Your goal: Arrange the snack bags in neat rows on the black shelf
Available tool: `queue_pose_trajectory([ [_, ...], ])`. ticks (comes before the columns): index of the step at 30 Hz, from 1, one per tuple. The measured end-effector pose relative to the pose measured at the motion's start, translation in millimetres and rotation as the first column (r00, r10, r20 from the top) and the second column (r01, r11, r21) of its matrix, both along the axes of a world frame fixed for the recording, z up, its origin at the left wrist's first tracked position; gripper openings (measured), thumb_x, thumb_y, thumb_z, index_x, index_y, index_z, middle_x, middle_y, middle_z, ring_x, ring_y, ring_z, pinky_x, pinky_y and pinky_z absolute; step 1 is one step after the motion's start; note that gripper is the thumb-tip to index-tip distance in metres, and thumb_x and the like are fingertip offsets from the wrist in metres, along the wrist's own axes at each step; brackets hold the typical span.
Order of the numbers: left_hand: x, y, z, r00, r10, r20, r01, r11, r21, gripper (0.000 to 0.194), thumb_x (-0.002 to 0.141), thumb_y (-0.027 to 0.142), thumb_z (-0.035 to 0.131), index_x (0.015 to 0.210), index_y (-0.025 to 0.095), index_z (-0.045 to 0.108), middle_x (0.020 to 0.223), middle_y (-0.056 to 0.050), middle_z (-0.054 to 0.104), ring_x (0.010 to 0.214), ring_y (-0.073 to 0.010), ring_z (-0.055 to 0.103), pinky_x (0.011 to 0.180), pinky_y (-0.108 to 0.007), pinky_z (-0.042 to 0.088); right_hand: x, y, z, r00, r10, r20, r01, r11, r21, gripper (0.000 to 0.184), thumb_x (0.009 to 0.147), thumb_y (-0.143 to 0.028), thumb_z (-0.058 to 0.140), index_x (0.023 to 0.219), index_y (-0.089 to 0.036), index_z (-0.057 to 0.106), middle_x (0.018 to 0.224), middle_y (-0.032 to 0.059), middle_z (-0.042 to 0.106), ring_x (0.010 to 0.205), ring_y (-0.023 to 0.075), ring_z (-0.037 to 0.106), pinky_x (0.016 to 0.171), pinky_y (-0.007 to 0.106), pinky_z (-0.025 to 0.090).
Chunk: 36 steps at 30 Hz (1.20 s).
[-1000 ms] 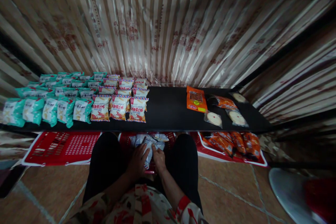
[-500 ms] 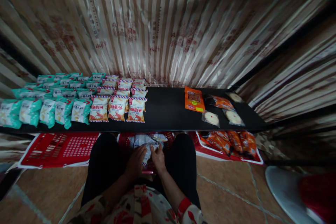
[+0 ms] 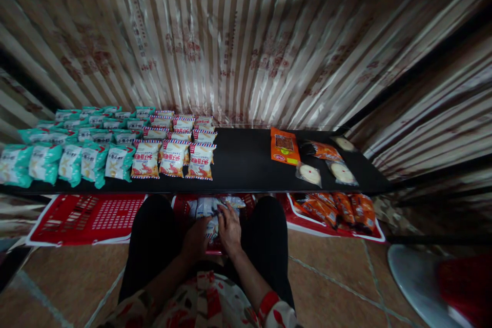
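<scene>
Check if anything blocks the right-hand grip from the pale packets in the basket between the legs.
Nothing visible does. The right-hand grip already lies over the pale packets. The legs flank the red basket; they don't come between.

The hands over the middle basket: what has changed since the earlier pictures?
The right hand has moved forward over the silvery packets; the left hand remains beside them. Whether either grips one is unclear. The packs on the black shelf stayed put.
</scene>
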State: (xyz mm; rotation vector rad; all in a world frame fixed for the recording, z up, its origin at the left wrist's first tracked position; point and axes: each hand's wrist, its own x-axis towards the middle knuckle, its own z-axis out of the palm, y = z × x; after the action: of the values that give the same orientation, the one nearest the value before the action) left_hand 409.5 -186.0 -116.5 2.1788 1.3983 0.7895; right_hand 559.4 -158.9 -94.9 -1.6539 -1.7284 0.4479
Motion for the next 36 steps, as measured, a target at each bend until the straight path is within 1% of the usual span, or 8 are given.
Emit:
queue_pose_trajectory([
  [5, -2, 5, 4.7, 0.997, 0.035, 0.072, -0.040, 0.996, 0.074, 0.033, 0.085, 0.026, 0.046, 0.115, 0.016, 0.051, 0.111, -0.012, 0.062, 0.106, -0.0207, 0.058, 0.091, -0.037, 0.048, -1, 0, 7.2, 0.992, 0.123, -0.010, -0.123, 0.992, -0.008, 0.034, 0.089, -0.021, 0.033, 0.107, -0.017, 0.062, 0.107, 0.0084, 0.066, 0.108, 0.0176, 0.055, 0.102, 0.038, 0.035],
  [9, -4, 10, 14.7, 0.991, 0.060, 0.118, -0.069, 0.995, 0.075, 0.028, 0.086, 0.034, 0.045, 0.106, 0.018, 0.057, 0.103, -0.010, 0.066, 0.099, -0.0196, 0.061, 0.086, -0.035, 0.051, -1, -2, 11.9, 0.991, 0.128, -0.049, -0.129, 0.991, -0.017, 0.034, 0.090, -0.025, 0.032, 0.107, -0.018, 0.061, 0.110, 0.0088, 0.063, 0.113, 0.0179, 0.052, 0.100, 0.036, 0.038],
  [12, -5, 15, 27.6, 0.990, 0.055, 0.127, -0.058, 0.998, 0.014, 0.027, 0.085, 0.036, 0.047, 0.101, 0.019, 0.060, 0.099, -0.009, 0.068, 0.094, -0.0191, 0.063, 0.085, -0.033, 0.051, -2, -3, 19.4, 0.987, 0.133, -0.093, -0.139, 0.988, -0.067, 0.036, 0.091, -0.030, 0.030, 0.105, -0.019, 0.061, 0.110, 0.0087, 0.062, 0.110, 0.0173, 0.053, 0.094, 0.032, 0.043],
  [15, -9, 21, 40.7, 0.993, 0.043, 0.110, -0.034, 0.996, -0.083, 0.026, 0.084, 0.036, 0.049, 0.100, 0.021, 0.062, 0.097, -0.006, 0.069, 0.092, -0.0182, 0.064, 0.084, -0.031, 0.050, -2, -4, 27.8, 0.974, 0.187, -0.130, -0.206, 0.966, -0.157, 0.040, 0.093, -0.033, 0.024, 0.102, -0.020, 0.061, 0.098, 0.0060, 0.066, 0.096, 0.0157, 0.060, 0.087, 0.029, 0.044],
  [21, -12, 33, 60.8, 0.997, 0.054, 0.060, -0.038, 0.971, -0.235, 0.027, 0.082, 0.036, 0.050, 0.101, 0.021, 0.062, 0.100, -0.005, 0.069, 0.090, -0.0187, 0.064, 0.083, -0.030, 0.048, -2, -6, 32.7, 0.956, 0.279, -0.091, -0.293, 0.930, -0.224, 0.046, 0.093, -0.037, 0.019, 0.092, -0.018, 0.060, 0.088, 0.0077, 0.066, 0.087, 0.0180, 0.060, 0.081, 0.030, 0.043],
  [28, -9, 46, 79.4, 0.999, 0.035, 0.028, -0.025, 0.957, -0.289, 0.022, 0.081, 0.037, 0.050, 0.080, 0.019, 0.063, 0.075, -0.003, 0.067, 0.071, -0.0163, 0.061, 0.068, -0.025, 0.045, -3, -6, 34.5, 0.951, 0.245, -0.188, -0.288, 0.923, -0.256, 0.043, 0.091, -0.043, 0.024, 0.085, -0.019, 0.059, 0.081, 0.0059, 0.065, 0.075, 0.0161, 0.058, 0.070, 0.025, 0.041],
  [32, -8, 53, 81.7, 0.992, 0.042, 0.118, -0.002, 0.946, -0.325, 0.024, 0.079, 0.039, 0.050, 0.070, 0.018, 0.059, 0.064, 0.001, 0.061, 0.062, -0.0124, 0.054, 0.061, -0.021, 0.041, -4, -9, 34.8, 0.970, 0.163, -0.179, -0.208, 0.939, -0.274, 0.040, 0.088, -0.047, 0.032, 0.084, -0.019, 0.060, 0.075, 0.0042, 0.065, 0.068, 0.0156, 0.058, 0.063, 0.023, 0.040],
  [36, -6, 58, 85.7, 0.960, 0.087, 0.265, 0.046, 0.887, -0.460, 0.029, 0.077, 0.043, 0.050, 0.073, 0.017, 0.061, 0.063, 0.002, 0.058, 0.060, -0.0126, 0.052, 0.056, -0.021, 0.039, -2, -10, 32.1, 0.976, 0.049, -0.211, -0.108, 0.953, -0.281, 0.043, 0.087, -0.050, 0.032, 0.085, -0.019, 0.061, 0.069, 0.0030, 0.064, 0.061, 0.0150, 0.058, 0.057, 0.022, 0.039],
])
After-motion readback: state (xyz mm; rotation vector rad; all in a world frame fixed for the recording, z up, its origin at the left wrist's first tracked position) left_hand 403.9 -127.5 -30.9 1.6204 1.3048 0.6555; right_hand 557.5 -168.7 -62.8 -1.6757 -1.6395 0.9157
